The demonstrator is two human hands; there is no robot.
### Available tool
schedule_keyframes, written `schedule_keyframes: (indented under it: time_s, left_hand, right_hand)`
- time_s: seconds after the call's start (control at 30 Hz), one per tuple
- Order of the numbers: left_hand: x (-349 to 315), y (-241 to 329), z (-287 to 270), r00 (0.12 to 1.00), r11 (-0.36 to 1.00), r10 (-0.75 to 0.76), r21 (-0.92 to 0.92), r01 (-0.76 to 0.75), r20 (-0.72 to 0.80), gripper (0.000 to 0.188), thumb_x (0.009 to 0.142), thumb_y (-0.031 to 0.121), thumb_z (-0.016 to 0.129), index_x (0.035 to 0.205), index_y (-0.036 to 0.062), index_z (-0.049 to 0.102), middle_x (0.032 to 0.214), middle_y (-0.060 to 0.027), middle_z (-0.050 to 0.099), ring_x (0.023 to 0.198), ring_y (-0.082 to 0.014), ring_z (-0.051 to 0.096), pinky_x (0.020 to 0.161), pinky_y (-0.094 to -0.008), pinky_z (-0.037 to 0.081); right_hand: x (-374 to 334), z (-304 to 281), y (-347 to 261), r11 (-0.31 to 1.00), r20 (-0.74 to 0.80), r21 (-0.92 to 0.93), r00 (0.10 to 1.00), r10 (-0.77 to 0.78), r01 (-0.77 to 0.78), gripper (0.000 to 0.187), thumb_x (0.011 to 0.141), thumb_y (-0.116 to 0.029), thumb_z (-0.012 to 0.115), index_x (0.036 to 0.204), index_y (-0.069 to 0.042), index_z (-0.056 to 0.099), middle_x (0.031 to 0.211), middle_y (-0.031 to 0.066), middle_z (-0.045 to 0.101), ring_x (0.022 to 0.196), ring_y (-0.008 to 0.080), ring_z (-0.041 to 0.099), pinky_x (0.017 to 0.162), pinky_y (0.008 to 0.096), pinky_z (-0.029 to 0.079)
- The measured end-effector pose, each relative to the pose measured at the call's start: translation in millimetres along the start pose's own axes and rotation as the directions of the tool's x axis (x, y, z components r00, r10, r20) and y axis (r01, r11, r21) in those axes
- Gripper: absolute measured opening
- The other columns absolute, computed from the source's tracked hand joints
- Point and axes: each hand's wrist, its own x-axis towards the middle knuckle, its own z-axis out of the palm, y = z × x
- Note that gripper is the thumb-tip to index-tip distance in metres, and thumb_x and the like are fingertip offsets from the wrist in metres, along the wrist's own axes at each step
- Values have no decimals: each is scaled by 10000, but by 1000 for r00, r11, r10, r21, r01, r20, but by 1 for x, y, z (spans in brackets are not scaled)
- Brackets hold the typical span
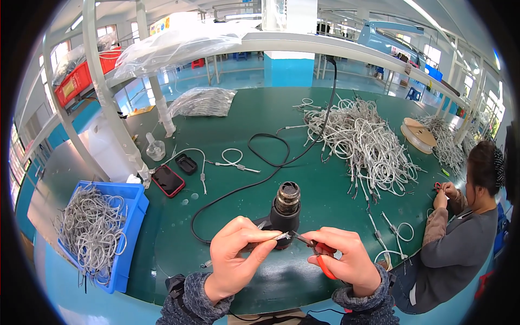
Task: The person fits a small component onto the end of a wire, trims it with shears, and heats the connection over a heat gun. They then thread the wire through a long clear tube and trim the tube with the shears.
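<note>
My left hand (241, 254) pinches a grey cable (280, 236) between thumb and fingers, its frayed end pointing right. My right hand (346, 257) is closed around a pair of small red-handled scissors (326, 266). The dark scissor tips are right beside the cable end; whether they touch it I cannot tell. Just behind both hands a black heat gun (285, 212) stands with its metal nozzle up. Part of its body is hidden by my fingers.
On the green table (238, 189) lie a large cable heap (368, 141), a wooden spool (418, 135), a phone (168, 180) and a black power cord (216, 196). A blue bin (132, 227) full of cables is at left. A co-worker (460, 233) sits at right.
</note>
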Motion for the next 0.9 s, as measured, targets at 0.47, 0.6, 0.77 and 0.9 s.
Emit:
schedule_keyframes:
  time_s: [0.47,0.6,0.77,0.9]
  left_hand:
    - [0,2,2,999,999,-3,39,1,34,151,747,-67,672,884,-5,683,756,-42,505,638,-115,467,556,-228,362]
    - [-3,0,2,999,999,-37,21,36,23,102,774,-24,678,874,-7,667,762,-43,495,644,-116,461,563,-227,354]
    - [-4,-1,4,999,999,-44,-16,44,7,83,811,44,683,867,-10,652,774,-44,482,656,-118,452,568,-228,341]
    - [-5,-4,4,999,999,-34,-32,34,-9,92,824,64,682,864,-12,646,783,-44,477,661,-118,448,569,-231,340]
  right_hand:
    - [0,-5,6,990,46,-86,993,-111,115,376,768,-56,693,1135,-23,618,669,90,511,582,204,506,558,303,417]
    - [-1,-5,5,990,49,-84,993,-107,110,378,766,-49,690,1135,-17,615,689,101,538,598,217,525,571,301,430]
    - [-2,-2,4,994,45,-57,995,-91,94,376,764,-44,687,1132,-12,614,701,107,553,605,220,536,580,299,442]
    - [-2,1,2,993,40,-64,994,-98,101,375,766,-38,686,1132,-6,612,702,110,557,606,221,541,581,298,446]
